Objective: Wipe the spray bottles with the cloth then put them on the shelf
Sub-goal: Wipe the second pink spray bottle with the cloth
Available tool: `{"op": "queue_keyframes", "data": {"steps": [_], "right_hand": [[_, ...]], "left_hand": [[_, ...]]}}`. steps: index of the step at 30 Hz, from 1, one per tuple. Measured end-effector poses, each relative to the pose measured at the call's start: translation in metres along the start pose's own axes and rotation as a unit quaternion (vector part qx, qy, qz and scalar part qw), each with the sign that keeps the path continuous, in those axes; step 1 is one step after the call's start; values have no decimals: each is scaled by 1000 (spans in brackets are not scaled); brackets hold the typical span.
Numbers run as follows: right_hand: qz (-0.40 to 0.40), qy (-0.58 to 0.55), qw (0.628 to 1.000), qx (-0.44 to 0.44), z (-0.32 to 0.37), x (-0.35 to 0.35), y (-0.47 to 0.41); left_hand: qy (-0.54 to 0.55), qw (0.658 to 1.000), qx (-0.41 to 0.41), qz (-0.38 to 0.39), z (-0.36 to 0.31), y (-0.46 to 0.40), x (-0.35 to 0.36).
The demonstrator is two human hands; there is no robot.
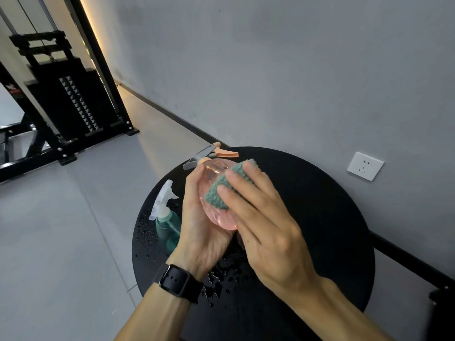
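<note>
A pink see-through spray bottle (213, 173) with an orange and grey trigger head lies tilted above the round black table (320, 217), nozzle pointing away. My left hand (199, 217) grips it from the left and underneath. My right hand (258, 217) presses a green fluffy cloth (222, 190) flat against the bottle's right side with straight fingers. A teal spray bottle (167, 225) with a clear white trigger head stands on the table at the left, partly hidden behind my left hand.
Water drops lie scattered over the table's left and front (221, 284). A grey wall with a white socket (365, 166) runs behind the table. A black weight machine (61, 94) stands on the grey floor at the far left.
</note>
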State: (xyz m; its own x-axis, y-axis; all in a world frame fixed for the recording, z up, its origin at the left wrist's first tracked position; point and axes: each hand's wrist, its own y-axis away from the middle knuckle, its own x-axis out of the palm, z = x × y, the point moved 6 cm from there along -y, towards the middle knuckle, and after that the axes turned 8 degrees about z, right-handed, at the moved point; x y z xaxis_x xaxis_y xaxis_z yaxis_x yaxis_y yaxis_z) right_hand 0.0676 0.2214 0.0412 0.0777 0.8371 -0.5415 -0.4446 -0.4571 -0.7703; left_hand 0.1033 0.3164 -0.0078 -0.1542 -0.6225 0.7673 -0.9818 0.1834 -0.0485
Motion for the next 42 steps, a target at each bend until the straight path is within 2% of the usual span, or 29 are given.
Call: {"op": "queue_keyframes", "data": {"steps": [4,8,12,17,22,25,29,32,35,37,42], "right_hand": [[10,-23,1000,-8,-1,-6,2],[36,-91,995,36,-9,-11,5],[60,-142,984,83,-16,-11,8],[64,-184,970,146,-30,-10,7],[66,-221,955,187,-41,-12,7],[78,-228,950,197,-43,-12,8],[86,-216,953,193,-44,-18,4],[37,-154,971,178,-43,-31,-2],[-24,-65,991,115,-34,-40,-10],[-36,-9,997,67,-26,-37,-13],[40,15,998,54,-28,-10,-13]], "left_hand": [[-6,1000,-6,9,-6,3,0],[17,999,0,30,-13,5,1],[-62,998,8,-2,-12,7,-1],[-111,994,-1,-17,-3,9,1],[-248,968,-28,-28,1,11,-3],[-287,957,-38,-30,2,14,-1],[-341,938,-17,-52,-6,15,-4],[-382,922,-12,-66,-10,14,-7],[-427,901,-21,-72,-5,15,-8],[-448,891,-15,-74,-1,17,-5],[-472,879,15,-72,1,19,0]]}}
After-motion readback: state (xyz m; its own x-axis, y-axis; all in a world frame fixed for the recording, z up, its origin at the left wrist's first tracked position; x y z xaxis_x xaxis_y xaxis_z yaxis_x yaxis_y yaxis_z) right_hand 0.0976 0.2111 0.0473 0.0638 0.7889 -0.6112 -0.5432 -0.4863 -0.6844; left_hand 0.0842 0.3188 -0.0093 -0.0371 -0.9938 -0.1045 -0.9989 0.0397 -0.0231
